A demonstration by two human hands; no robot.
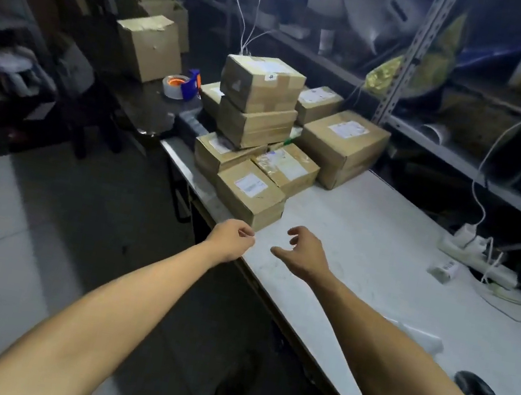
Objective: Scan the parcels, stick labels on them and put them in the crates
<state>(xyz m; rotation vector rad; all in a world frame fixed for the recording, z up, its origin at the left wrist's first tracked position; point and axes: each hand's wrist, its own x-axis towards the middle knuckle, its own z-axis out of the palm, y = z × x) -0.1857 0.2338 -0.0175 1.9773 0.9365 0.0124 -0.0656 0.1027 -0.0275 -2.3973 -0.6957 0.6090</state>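
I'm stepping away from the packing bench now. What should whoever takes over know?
Left hand: loosely curled, holding nothing.
Right hand: open, empty, reaching over the white table.
Both hover just short of the nearest parcel.
The pile of parcels sits at the table's far end, untouched; several already carry white labels.
No crates in view.
Left: scan, label and crate everything.
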